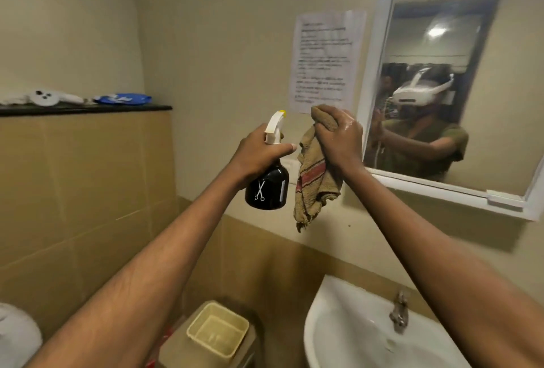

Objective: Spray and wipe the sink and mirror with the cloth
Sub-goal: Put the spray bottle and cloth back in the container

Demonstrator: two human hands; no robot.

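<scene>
Cloth (316, 179) beside spray bottle (269, 182), mirror (441, 79) right, perhaps smeared

The spray bottle (267, 186) is black with a white scissors logo and a white trigger head with a yellow tip, held upright in the air left of the mirror (459, 88). The cloth (315, 179) is tan with red stripes, frayed at the bottom, hanging bunched just beside the bottle. White-framed mirror's on the wall, white sink (338, 335) sits below it.
</scene>
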